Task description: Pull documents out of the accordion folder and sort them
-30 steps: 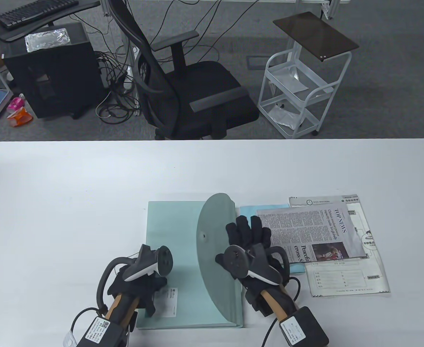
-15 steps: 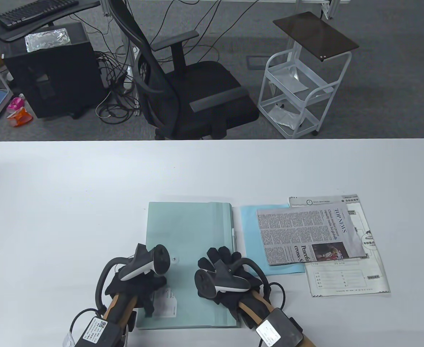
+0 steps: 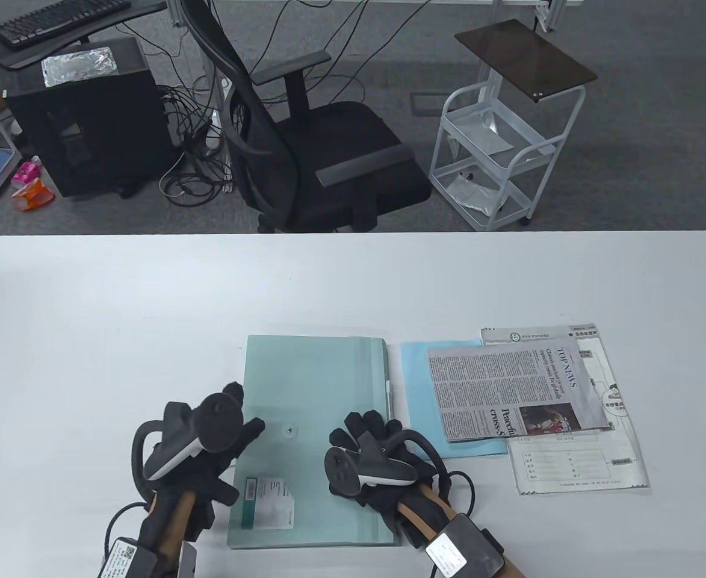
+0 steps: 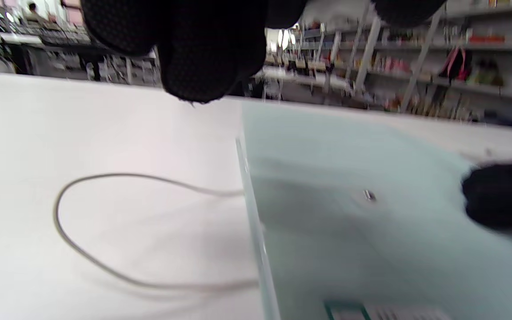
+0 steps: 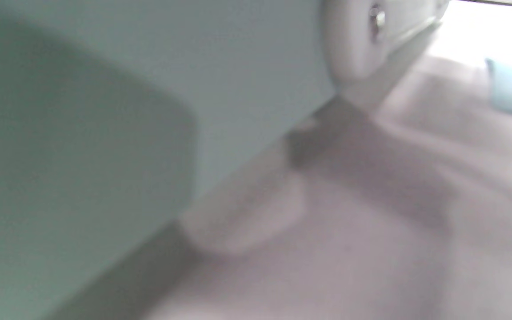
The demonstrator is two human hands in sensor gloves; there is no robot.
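Table view: a pale green folder (image 3: 316, 421) lies flat and closed on the white tabletop (image 3: 118, 313). The left hand (image 3: 199, 448) is at its left edge, fingers (image 3: 255, 427) spread, one reaching toward the snap (image 3: 291, 430). The right hand (image 3: 377, 463) rests on the folder's near right part, fingers (image 3: 365, 422) spread flat. Just right lie a blue sheet (image 3: 416, 385), a newspaper (image 3: 509, 382) over it and a form (image 3: 599, 463) beneath.

Left wrist view: blurred; the folder (image 4: 371, 222), a fingertip (image 4: 500, 191) on it, a cable (image 4: 105, 231) on the tabletop.

Right wrist view: blurred; the folder's edge (image 5: 149, 89) close up, no fingers shown.
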